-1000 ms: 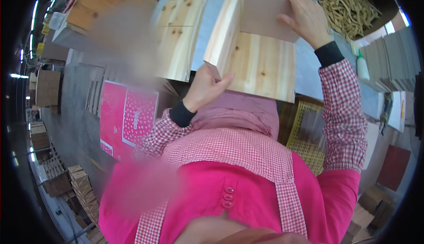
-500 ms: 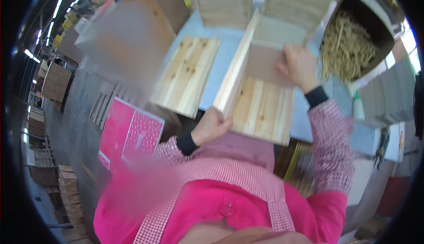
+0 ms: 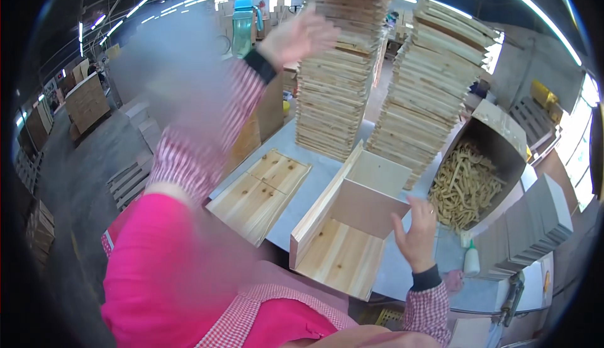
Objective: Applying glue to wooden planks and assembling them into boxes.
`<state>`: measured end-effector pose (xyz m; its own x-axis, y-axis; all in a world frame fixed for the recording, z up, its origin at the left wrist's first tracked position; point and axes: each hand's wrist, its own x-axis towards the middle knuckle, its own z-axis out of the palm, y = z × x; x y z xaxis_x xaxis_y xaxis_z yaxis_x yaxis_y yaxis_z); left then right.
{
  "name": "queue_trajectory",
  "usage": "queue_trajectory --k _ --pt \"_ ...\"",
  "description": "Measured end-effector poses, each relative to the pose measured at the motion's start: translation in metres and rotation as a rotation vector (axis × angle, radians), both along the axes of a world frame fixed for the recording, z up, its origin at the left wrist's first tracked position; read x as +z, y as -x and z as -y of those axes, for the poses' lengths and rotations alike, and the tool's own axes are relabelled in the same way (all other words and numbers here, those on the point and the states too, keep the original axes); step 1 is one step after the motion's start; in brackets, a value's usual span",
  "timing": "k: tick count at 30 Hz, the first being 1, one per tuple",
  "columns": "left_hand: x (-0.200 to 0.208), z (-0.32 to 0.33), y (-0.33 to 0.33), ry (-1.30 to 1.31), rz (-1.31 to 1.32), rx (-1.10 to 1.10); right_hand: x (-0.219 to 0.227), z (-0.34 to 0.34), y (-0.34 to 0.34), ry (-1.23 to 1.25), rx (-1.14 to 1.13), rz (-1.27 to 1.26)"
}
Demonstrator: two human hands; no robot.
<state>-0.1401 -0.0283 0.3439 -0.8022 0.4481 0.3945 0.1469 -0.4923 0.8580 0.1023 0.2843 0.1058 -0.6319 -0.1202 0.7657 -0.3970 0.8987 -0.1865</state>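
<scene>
My left hand (image 3: 299,38) is raised, its fingers apart and holding nothing, beside the upper part of a tall stack of wooden panels (image 3: 333,106). Whether it touches the stack I cannot tell. In front of me on the table is a partly built wooden box (image 3: 343,257), with a side panel (image 3: 322,209) upright along its left and a thin divider (image 3: 363,208) standing across it. Its right side and near end have no panel. My right hand (image 3: 416,231) is at the divider's right edge, thumb and fingers spread, gripping nothing.
Flat wooden panels (image 3: 255,194) lie left of the box. Behind stands a second tall stack of panels (image 3: 428,84). On the right are a carton of wood strips (image 3: 469,178), a white bottle (image 3: 472,260), grey boards (image 3: 531,228) and a tool (image 3: 513,294). A teal bottle (image 3: 242,27) stands beyond.
My left hand has let go of the box's side panel and risen to the far stack. My right hand has opened off the divider. The view has tilted up.
</scene>
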Motion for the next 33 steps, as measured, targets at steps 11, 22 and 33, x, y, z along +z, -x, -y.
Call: queue_trajectory --k 11,22,33 --pt "0.112 -0.085 0.116 -0.586 0.181 -0.114 -0.023 0.004 -0.052 0.129 0.049 0.133" --pt "-0.071 -0.112 -0.189 -0.390 0.191 -0.458 0.103 0.092 0.018 0.851 0.551 -0.263" --pt "-0.142 -0.076 -0.209 0.605 0.025 -0.606 -0.015 -0.010 -0.092 0.623 -0.403 -0.515"
